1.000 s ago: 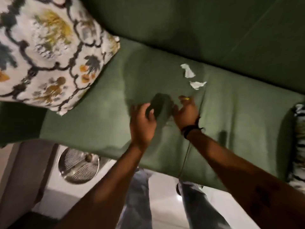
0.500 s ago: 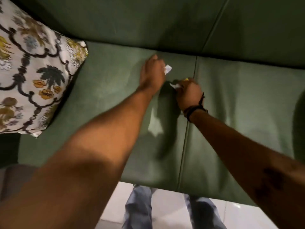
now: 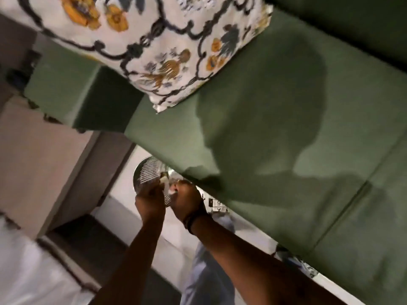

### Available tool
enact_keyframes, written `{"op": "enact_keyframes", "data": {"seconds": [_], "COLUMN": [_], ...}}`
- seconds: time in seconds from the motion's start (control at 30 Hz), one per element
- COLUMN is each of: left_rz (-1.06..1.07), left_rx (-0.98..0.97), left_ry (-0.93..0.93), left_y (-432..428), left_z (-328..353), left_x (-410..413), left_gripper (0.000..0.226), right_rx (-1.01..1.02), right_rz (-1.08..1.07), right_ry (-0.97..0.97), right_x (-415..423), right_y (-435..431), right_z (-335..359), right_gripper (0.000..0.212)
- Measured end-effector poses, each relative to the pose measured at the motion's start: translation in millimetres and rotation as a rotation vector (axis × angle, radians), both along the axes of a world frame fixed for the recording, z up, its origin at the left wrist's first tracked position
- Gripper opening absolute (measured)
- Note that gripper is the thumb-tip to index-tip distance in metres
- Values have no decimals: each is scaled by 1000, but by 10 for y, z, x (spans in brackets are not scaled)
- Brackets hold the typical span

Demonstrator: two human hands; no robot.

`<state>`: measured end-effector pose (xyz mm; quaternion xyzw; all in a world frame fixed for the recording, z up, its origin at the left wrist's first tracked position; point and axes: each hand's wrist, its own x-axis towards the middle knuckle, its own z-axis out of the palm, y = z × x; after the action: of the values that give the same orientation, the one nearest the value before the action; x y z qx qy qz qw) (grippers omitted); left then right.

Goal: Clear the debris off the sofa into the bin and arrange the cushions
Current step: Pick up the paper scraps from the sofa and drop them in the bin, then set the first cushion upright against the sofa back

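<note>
Both hands have left the sofa seat (image 3: 275, 128): left hand (image 3: 149, 202) and right hand (image 3: 187, 201) over the mesh bin (image 3: 146, 172) beyond the seat edge, fingers pinching white scraps (image 3: 170, 190).

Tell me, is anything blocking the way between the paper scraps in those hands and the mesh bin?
Nothing visible. The left hand and right hand hold white paper scraps right over the round silver mesh bin, beside the green sofa's front edge.
</note>
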<state>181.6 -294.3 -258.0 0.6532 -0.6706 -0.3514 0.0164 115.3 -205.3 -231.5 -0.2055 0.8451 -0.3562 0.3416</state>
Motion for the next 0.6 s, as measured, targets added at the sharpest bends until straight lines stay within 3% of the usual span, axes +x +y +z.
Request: {"op": "enact_keyframes", "data": {"seconds": [0.07, 0.17, 0.27, 0.33, 0.4, 0.5, 0.6], "left_rz": [200, 385, 310, 239, 153, 42, -7], "left_rx": [168, 344, 222, 109, 88, 173, 148], "left_ry": [38, -29, -159, -6, 197, 403, 528], "left_y": [-285, -529, -541, -438, -277, -64, -71], "left_z": [-265, -437, -208, 131, 440, 923, 1230], "left_x": [69, 35, -231, -496, -741, -1120, -1614], "left_gripper": [24, 48, 38, 22, 22, 67, 97], "right_rx": [54, 183, 92, -30, -48, -64, -322], "right_rz": [66, 250, 267, 209, 55, -291, -554], "right_ry": [-85, -79, 84, 200, 234, 255, 249], "right_x": [41, -33, -209, -399, -741, -1675, -2796], "right_y": [-279, -464, -382, -249, -71, 199, 204], "right_z": [-276, -446, -128, 136, 407, 793, 979], "right_gripper": [32, 25, 18, 21, 10, 41, 44]}}
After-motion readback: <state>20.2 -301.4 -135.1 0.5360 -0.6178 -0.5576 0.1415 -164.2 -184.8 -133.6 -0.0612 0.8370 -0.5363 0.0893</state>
